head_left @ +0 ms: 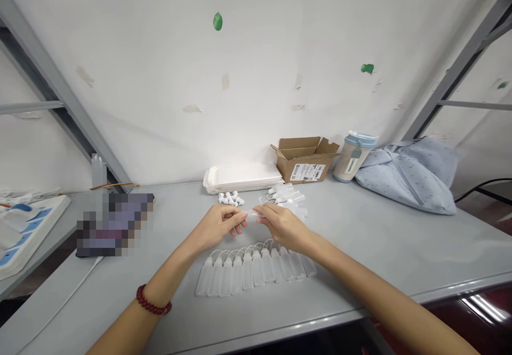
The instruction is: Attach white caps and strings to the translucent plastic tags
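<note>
Two hands: the left hand (218,226) and the right hand (285,228) are meeting above the middle of the grey table (380,251).

Held item: a clear squeeze bottle (255,215) is lying crosswise between the hands, its long axis running almost level from left to right.

Right grip: the fingers and thumb are pinching the bottle's right end, and this hand is covering more of it.

Left grip: the fingertips are closing at the bottle's left end; whether they are pressing on it cannot be told.

Near row: a row of looped-tip bottles (256,271) is lying side by side just nearer than the hands.

Far group: more bottles (284,198) are lying beyond the hands, beside a pile of small white caps (229,199).

Far edge: a stack of white trays (242,178), a cardboard box (306,159), a tumbler (354,156) and a blue cloth bag (408,176) are sitting against the wall.

Left wrist: a red bead bracelet (153,300) is circling it.
</note>
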Available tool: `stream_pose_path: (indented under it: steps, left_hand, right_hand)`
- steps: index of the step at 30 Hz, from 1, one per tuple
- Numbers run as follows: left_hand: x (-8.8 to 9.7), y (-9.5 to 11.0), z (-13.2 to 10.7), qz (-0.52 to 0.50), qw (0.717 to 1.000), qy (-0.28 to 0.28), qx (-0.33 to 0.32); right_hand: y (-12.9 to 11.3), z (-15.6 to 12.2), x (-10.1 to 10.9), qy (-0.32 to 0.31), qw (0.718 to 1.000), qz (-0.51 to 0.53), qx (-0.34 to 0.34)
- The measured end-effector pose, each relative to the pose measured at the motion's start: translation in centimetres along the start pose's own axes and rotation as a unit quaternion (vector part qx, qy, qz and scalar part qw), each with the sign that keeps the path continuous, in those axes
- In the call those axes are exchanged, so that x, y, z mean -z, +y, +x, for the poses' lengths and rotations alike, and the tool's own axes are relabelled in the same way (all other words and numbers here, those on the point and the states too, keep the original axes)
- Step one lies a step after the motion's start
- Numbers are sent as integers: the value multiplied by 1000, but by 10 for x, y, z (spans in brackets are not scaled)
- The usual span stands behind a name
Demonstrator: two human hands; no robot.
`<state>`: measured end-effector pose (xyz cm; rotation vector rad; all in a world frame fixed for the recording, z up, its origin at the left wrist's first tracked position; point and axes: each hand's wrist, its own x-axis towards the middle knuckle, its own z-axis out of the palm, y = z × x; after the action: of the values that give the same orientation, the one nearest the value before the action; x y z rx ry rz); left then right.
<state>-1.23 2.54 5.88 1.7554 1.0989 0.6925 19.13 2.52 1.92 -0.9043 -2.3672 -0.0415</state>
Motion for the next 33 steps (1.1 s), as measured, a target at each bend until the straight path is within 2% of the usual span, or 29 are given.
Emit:
stream_pose_path:
  steps: [5,10,14,19,22,27,33]
  left_hand:
    - [0,-1,0,0,1000,-10,-14]
    - [0,1,-1,-2,999,-13,-29]
    - [0,2,-1,-19,999,-13,-39]
    - [0,1,-1,-36,998,-15,-45]
    - [0,-2,0,-49,997,4,-57]
    - [-2,-6,4,-44,998,41,-23]
    - [-6,-8,6,-54,998,36,0]
  right_hand:
    - [1,0,1,0,1000,26,-5]
    - [-1,2,6,-6,996,74,-39]
    - [-5,5,12,-12,987,139,-76]
    - [-10,10,22,-48,969,201,-132]
    - [-11,11,23,-45,964,223,-137]
    - [-7,6,15,13,987,139,-75]
    - [-5,1,6,18,999,36,-29]
